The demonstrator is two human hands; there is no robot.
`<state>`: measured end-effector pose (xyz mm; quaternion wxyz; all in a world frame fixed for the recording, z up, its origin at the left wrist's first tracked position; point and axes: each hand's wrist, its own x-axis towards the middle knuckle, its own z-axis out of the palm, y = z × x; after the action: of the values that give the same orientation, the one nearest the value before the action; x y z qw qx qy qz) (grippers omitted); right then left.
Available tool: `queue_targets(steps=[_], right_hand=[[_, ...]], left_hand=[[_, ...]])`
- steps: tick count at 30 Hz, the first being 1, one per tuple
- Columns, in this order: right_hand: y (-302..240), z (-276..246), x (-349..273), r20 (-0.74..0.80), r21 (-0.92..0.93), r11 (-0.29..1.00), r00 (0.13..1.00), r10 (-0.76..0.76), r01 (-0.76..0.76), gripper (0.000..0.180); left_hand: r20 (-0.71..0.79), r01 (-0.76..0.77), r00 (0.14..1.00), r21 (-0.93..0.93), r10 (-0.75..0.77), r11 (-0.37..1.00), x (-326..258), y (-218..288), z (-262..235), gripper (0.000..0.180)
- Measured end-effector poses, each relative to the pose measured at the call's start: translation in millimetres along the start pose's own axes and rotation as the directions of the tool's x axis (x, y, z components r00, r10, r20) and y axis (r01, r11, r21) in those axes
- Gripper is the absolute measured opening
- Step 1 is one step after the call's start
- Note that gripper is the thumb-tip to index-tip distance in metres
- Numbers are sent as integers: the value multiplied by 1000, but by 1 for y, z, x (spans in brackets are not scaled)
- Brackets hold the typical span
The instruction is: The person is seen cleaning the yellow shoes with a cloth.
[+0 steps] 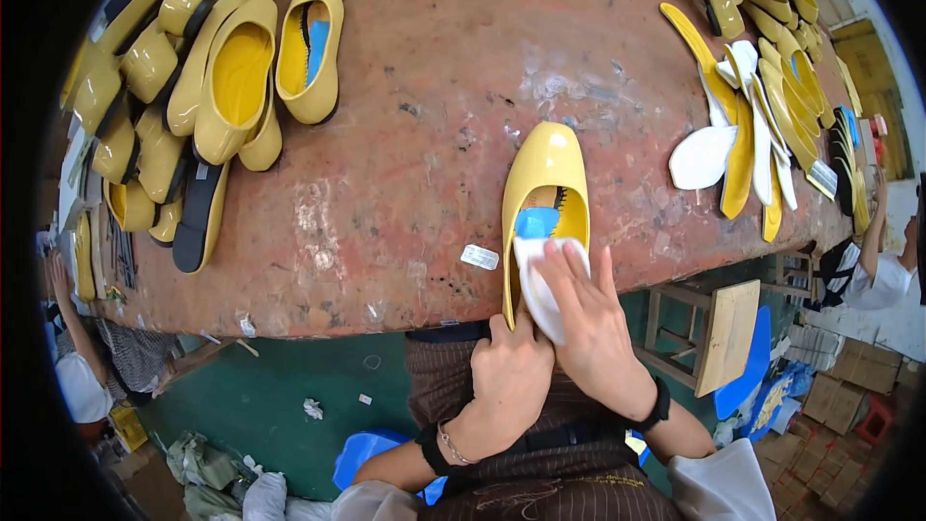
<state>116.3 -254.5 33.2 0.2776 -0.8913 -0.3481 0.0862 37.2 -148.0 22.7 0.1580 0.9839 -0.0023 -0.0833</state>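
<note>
Gripping shoe point(547, 159) by heel: left hand point(509, 367). Right hand point(584, 320) open, fingers flat on white pad point(533, 280) at its opening, desk point(405, 193) edge. Shoe likely light, slick; pad soft. Hold heel.

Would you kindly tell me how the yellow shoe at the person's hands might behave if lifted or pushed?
The yellow shoe would probably feel slick, since its glossy surface shows bright highlights. It is likely fairly light, judging by its wide, hollow opening. Sitting long and low on the table, it seems unlikely to roll.
</note>
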Motion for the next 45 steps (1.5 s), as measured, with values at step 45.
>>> queue_targets(steps=[45], right_hand=[[32, 20, 96, 225, -724, 689, 956, 188, 35, 19]], left_hand=[[-70, -103, 993, -61, 99, 993, 7, -8, -6, 58]])
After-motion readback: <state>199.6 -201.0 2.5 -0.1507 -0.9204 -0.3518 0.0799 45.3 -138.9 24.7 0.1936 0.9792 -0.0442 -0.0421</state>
